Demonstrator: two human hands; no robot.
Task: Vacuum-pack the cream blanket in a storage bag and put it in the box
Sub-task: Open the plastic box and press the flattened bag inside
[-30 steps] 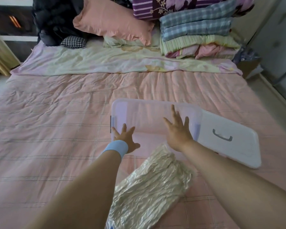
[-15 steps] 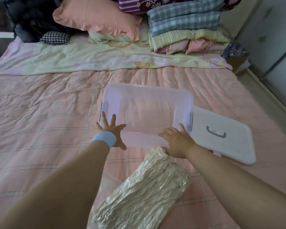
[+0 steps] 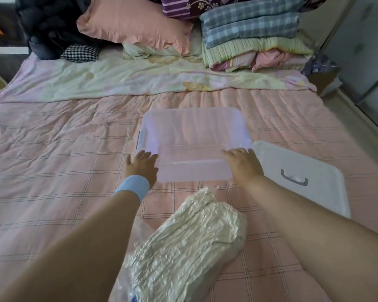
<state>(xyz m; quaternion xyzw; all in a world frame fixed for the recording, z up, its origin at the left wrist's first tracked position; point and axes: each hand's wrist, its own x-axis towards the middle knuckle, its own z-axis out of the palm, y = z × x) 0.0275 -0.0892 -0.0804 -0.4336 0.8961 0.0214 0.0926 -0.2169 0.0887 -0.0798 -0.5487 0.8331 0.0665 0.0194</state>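
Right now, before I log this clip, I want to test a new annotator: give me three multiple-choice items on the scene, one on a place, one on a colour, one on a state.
1. Relative to the clear pinkish plastic box, the white plastic lid with the grey handle lies: A on top of it; B behind it, against the pillows; C to its right, on the pink checked bedspread.
2. The wristband above the left hand is: A red; B light blue; C black.
3. The box is: A open and empty; B open and packed full; C lidded.

Answers: 1 C, the lid rests flat beside the box. 2 B, the band shows pale blue. 3 A, nothing lies inside, and the vacuum-packed cream blanket is on the bedspread in front of it.
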